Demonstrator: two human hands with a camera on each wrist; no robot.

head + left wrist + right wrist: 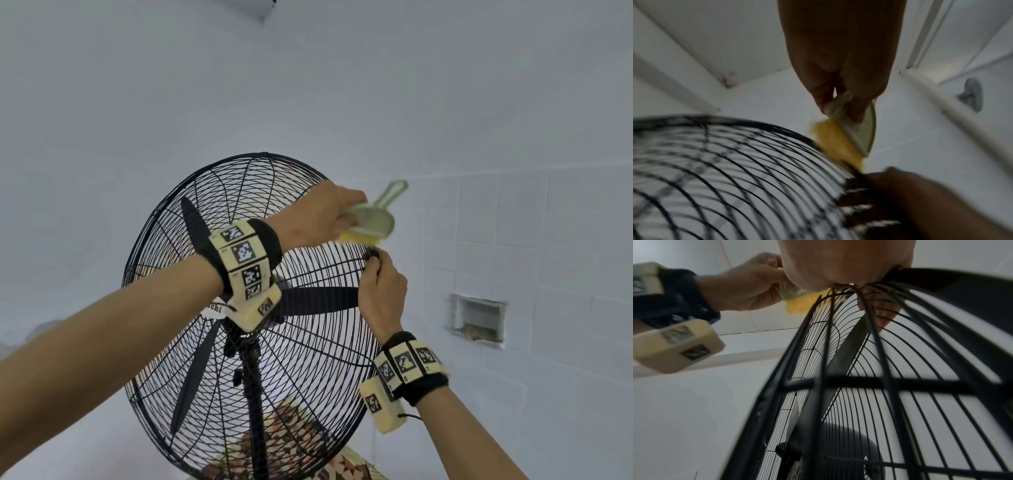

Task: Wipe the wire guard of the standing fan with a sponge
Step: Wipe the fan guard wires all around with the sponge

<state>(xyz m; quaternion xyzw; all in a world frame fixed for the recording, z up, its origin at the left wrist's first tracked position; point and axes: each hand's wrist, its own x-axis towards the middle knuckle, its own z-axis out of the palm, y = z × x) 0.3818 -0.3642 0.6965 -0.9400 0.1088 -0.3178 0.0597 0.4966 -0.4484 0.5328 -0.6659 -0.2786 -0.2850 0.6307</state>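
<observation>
Gripping the sponge (363, 236) by its pale green holder, the left hand (318, 214) presses the yellow foam onto the top rim of the wire guard (318, 329), right beside the right hand (382, 291), whose fingers curl round the wires to steady the fan (251, 377). Risks: foam may snag between wires and tear; hard pushing could tip the fan; the sponge could hit the right fingers; thumb through the wires sits near the blade (322, 299).

The sponge (359, 236) rests on the top right rim of the fan guard (318, 342), the left hand (318, 216) above it, the right hand (382, 291) just below on the rim.
</observation>
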